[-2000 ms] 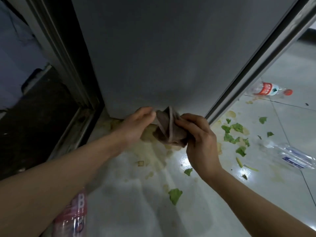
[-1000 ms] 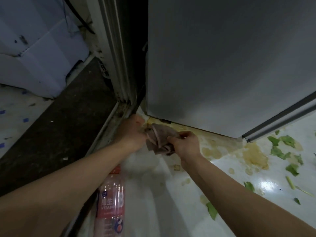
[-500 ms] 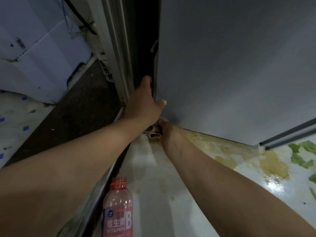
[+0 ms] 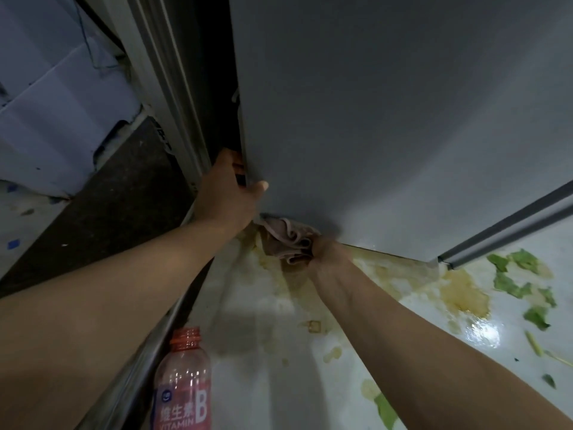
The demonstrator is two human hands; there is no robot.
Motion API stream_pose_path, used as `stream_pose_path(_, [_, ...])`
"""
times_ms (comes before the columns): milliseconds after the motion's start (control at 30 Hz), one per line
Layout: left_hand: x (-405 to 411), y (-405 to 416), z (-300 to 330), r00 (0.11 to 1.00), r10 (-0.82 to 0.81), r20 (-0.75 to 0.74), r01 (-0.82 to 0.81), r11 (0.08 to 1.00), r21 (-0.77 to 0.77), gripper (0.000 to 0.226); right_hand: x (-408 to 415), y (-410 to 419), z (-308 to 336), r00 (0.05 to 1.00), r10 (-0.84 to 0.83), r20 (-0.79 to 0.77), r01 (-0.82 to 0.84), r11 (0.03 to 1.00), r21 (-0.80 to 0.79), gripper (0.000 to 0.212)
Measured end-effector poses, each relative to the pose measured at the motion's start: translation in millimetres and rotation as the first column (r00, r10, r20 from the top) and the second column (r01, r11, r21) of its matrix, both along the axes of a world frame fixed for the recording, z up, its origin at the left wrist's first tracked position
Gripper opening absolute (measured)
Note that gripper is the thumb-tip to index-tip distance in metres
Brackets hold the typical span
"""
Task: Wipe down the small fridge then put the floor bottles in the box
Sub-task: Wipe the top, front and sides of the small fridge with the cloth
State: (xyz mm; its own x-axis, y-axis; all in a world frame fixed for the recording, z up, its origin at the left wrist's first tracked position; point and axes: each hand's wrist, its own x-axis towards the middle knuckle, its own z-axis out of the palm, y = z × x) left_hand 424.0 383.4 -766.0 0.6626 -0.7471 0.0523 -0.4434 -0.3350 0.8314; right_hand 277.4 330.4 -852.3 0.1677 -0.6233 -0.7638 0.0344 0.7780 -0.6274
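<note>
The small grey fridge (image 4: 387, 119) fills the upper middle of the view, seen from above at floor level. My left hand (image 4: 228, 193) grips its left rear corner edge, fingers wrapped behind, thumb on the side panel. My right hand (image 4: 327, 252) is closed on a crumpled brownish cloth (image 4: 286, 240), pressed against the bottom of the fridge's side near the floor. A pink plastic bottle (image 4: 183, 383) with an orange neck and a "Vitamin B" label lies on the floor below my left forearm.
The white floor (image 4: 263, 352) carries yellowish stains (image 4: 459, 290) and green leaf scraps (image 4: 521, 280) to the right. A metal door track (image 4: 155, 346) and a dark mat (image 4: 99, 212) run on the left, with a pale cardboard box (image 4: 52, 119) behind.
My left hand left the cloth and took hold of the fridge's rear corner. My right hand carried the cloth against the fridge's bottom edge. The view shifted left, bringing the pink bottle further in.
</note>
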Motion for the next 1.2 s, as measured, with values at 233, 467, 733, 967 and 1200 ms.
stream_pose_path(233, [0.0,-1.4,-1.2,1.0,0.004,0.005,-0.004,1.0,0.003,0.04,-44.2,-12.3,-4.4,0.998,-0.064,-0.003,0.064,0.996,-0.056,0.033])
stream_pose_path(467, [-2.7,-2.8,-0.8,0.996,0.062,-0.059,-0.062,0.998,0.011,0.038,-117.6,-38.9,-2.0,0.945,-0.291,-0.152,0.285,0.957,-0.061,0.031])
stream_pose_path(733, [-49.8,9.0,11.8,0.998,0.062,-0.028,-0.05,0.95,0.309,0.047,-168.4,-53.5,-9.2,0.842,-0.491,-0.225,0.48,0.871,-0.105,0.029])
stream_pose_path(967, [-153.0,6.4,46.2,0.304,-0.494,0.815,0.608,0.759,0.233,0.018,-167.6,-55.6,0.1,0.823,-0.509,-0.252,0.521,0.854,-0.023,0.028])
stream_pose_path(1200, [-164.1,-29.1,42.0,-0.1,-0.458,0.884,0.491,0.75,0.444,0.053,-188.6,-42.5,21.3,0.871,-0.44,-0.217,0.426,0.898,-0.11,0.014])
